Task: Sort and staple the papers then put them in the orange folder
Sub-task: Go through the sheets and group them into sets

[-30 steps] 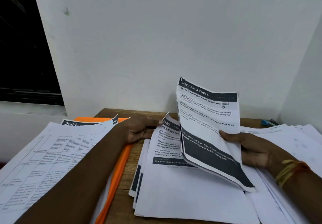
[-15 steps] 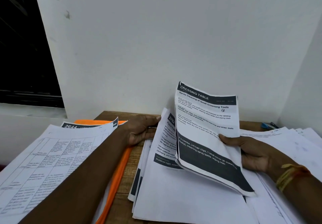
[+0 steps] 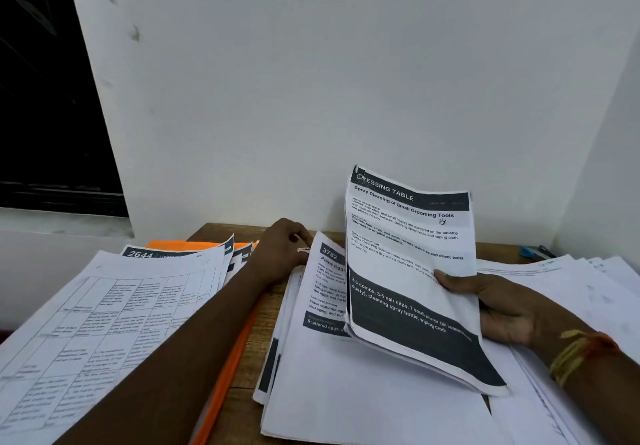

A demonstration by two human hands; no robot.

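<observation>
- While the right hand (image 3: 512,309) clamps a thin set of white printed sheets headed "DRESSING TABLE" (image 3: 408,271), thumb on the front and fingers behind, the set stands tilted upright above the middle stack.
- That middle stack of white papers (image 3: 346,392) lies flat on the brown wooden table (image 3: 249,368), its top page numbered 3782.
- At that stack's far left corner the left hand (image 3: 284,254) rests with fingers curled; whether it pinches anything I cannot tell.
- Left of the arm, the flat orange folder (image 3: 228,368) lies under a sheaf of table-printed pages (image 3: 104,323).
- More loose white sheets (image 3: 571,289) spread beneath the right wrist, which wears a yellow thread band (image 3: 575,354).
</observation>
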